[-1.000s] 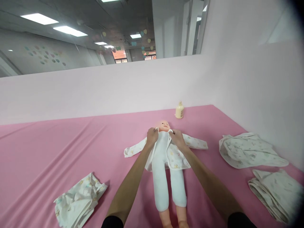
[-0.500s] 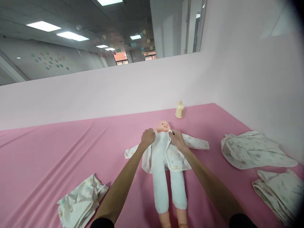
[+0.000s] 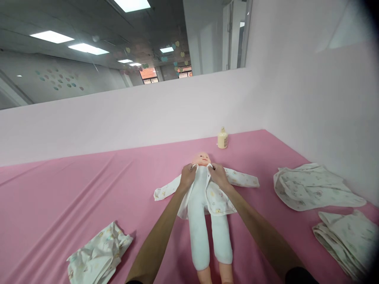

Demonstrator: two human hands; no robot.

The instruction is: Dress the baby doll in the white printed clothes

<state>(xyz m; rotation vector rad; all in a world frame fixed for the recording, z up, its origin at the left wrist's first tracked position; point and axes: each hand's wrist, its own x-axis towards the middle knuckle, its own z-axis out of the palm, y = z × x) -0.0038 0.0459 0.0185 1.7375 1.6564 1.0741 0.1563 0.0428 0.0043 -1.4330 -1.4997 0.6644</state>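
A baby doll with a white cloth body lies on its back on the pink sheet, head away from me. An open printed white jacket is on it, sleeves spread to both sides. My left hand pinches the jacket's left front edge by the doll's neck. My right hand pinches the right front edge at the collar. Both hands rest close together just below the doll's chin.
A small cream bottle stands behind the doll by the pale wall. A crumpled printed cloth lies near left. Two more printed garments, one spread and one folded, lie at the right by the side wall.
My left hand moved out to the left with the jacket edge, then came back in toward the doll's neck. My right hand stayed at the collar.
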